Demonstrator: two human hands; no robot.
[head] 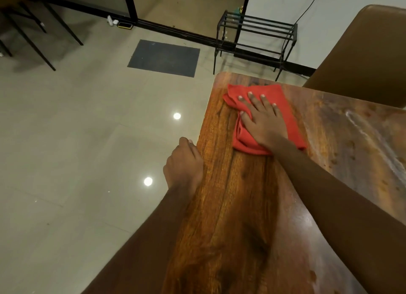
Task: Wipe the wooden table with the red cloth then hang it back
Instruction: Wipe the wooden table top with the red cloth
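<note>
— How far along is it?
— Mid-wipe, I'd judge. The counter (241, 206) shows smears (360, 126) at right, and the red cloth (291, 120) lies folded near its far left corner.
— And the grips?
— The right grip (262, 120) presses flat on the cloth, fingers straight; the left grip (183, 164) curls over the counter's edge. Hanging the cloth back is not yet done
</note>
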